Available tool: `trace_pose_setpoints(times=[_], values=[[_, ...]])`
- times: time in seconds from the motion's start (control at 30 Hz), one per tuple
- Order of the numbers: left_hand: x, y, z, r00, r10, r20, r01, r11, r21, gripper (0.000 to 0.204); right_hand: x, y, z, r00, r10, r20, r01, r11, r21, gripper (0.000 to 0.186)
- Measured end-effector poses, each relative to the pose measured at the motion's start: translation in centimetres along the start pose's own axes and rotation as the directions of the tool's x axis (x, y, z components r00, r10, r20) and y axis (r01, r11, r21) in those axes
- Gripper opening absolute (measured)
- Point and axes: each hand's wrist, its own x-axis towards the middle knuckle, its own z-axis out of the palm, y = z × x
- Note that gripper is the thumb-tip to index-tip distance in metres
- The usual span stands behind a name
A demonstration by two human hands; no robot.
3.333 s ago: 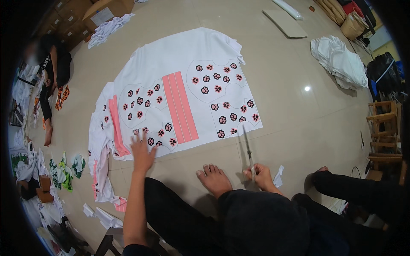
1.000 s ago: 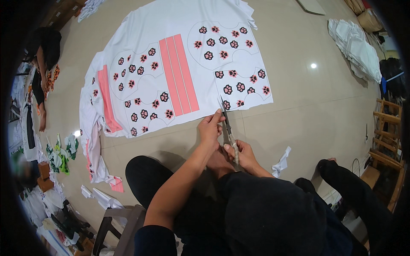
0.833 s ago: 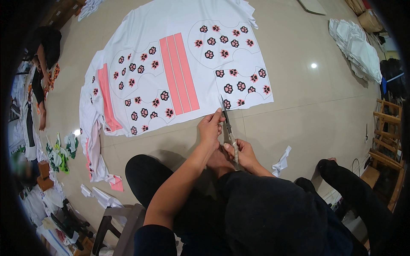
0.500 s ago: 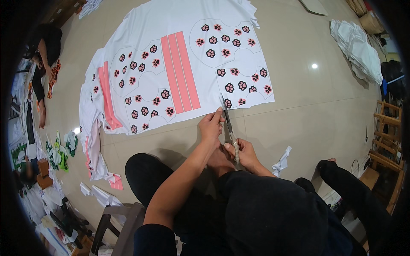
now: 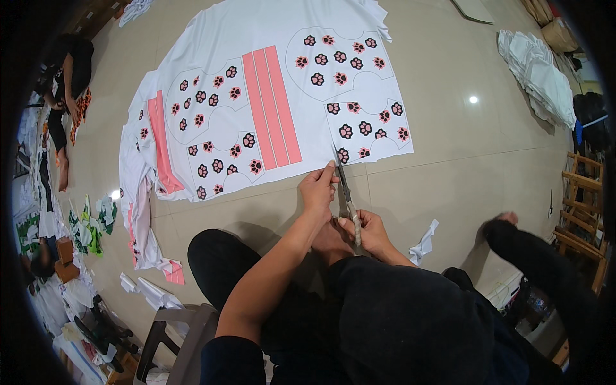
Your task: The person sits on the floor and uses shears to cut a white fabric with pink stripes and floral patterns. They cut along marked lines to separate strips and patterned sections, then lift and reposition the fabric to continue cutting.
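Scissors (image 5: pixel 347 192) point forward, long axis slanting slightly left.

Scissors (image 5: pixel 347 192) look metal, the cloth (image 5: pixel 311 125) matt, the floor (image 5: pixel 443 173) glossy

R hand (image 5: pixel 368 232) w/ scissors (image 5: pixel 347 192), L hand (image 5: pixel 317 191) @ wht fabric (image 5: pixel 313 131) edge.

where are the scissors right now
In the head view, just right of centre: the scissors are in the right hand, blades at the paw-print fabric's near edge, close beside the left hand.
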Motion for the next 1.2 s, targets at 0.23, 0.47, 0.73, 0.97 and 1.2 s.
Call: trace_pose_setpoints(times=[0.23,0.47,0.73,0.97,1.2], values=[[0.23,-0.15,0.00,1.000,0.006,-0.003,-0.006,1.000,0.006,0.030,-0.29,-0.41,-0.05,1.000,0.012,0.014,-0.012,1.000,0.026,0.037],[-0.03,0.09,0.08,1.000,-0.002,0.000,0.002,1.000,0.011,0.030,-0.20,-0.86,0.10,1.000,0.015,0.016,-0.015,1.000,0.026,0.037],[0.13,-0.08,-0.01,1.000,0.000,0.010,0.000,1.000,-0.002,0.030,0.03,-0.24,0.06,1.000,0.005,0.029,-0.007,0.998,0.054,0.038],[0.11,-0.15,-0.09,1.000,0.012,0.020,-0.012,1.000,-0.002,0.030,-0.04,-0.47,0.17,1.000,0.009,0.030,-0.011,0.998,0.068,0.038],[0.25,-0.23,-0.15,1.000,0.011,0.022,-0.011,1.000,-0.004,0.030,-0.12,-0.30,0.44,0.999,0.035,0.001,-0.035,0.998,0.055,0.031]])
